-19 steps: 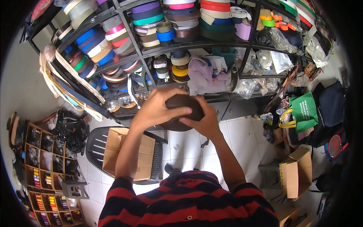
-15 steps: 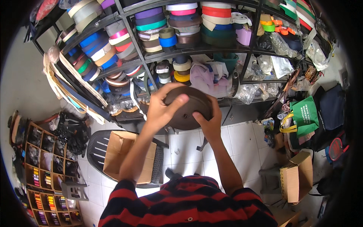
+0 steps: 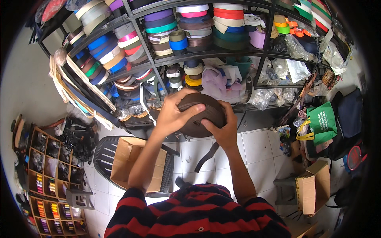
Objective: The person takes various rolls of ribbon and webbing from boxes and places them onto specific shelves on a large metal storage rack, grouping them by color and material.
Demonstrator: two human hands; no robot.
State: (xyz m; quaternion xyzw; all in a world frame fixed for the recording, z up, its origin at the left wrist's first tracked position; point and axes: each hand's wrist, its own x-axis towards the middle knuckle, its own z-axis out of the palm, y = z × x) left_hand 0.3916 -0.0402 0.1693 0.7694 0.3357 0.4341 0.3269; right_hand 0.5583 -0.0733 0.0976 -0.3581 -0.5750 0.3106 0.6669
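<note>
Between both hands, in front of the shelves, I hold a large flat roll of dark brown webbing (image 3: 198, 126). My left hand (image 3: 177, 113) grips its left rim, with the thumb lying across the flat face. On the right rim my right hand (image 3: 227, 125) is wrapped round the edge, its thumb pressed near the roll's centre. A loose webbing end (image 3: 206, 159) hangs below the roll over the floor. The fingers behind the roll are hidden.
Black shelves (image 3: 210, 54) with stacked webbing rolls run across the front. A cardboard box (image 3: 119, 170) sits on a dark chair (image 3: 104, 154) at left. Thread cubbies (image 3: 47, 156) stand far left. Right are a green bag (image 3: 322, 122) and another open box (image 3: 309, 192).
The roll has shifted slightly right in my hands. Its loose end now hangs longer and further in view below it. Both hands keep their hold.
</note>
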